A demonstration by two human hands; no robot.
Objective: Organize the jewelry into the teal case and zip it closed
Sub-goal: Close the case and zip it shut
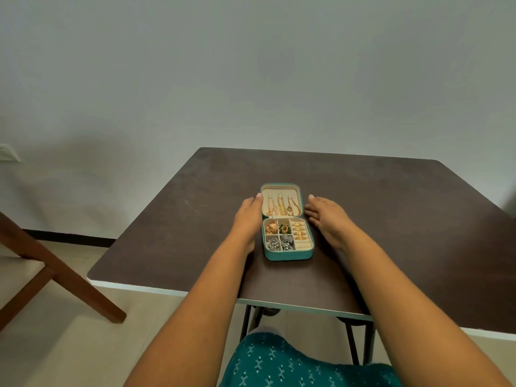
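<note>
case: teal case lies open flat on the dark brown table, about mid-table, lid half away from the person, tray half nearer
lid: cream lining, gold chains hang side by side from small hooks along the top – several strands, exact count unclear
tray: divided base, small square cells on the left, ring rolls on the right
top-left cell: gold earring piece
top-middle cell: dark green and gold piece
lower cells: silver stone-set pieces, filling both lower cells
ring rolls: gold rings slotted in the upper rolls, lowest rolls bare cream
left hand: left hand lies along the case's left side, fingers straight and together, fingertips up against the lid's left edge – holds nothing
right hand: right hand flat on the table just right of the case, fingers straight and slightly spread, pointing away; whether it touches the case wall – cannot tell; holds nothing
zip: not closed, case fully spread
person: seated, teal patterned clothing at the bottom edge, both forearms bare
surroundings: wooden chair to the left, pale wall behind, light floor
</note>
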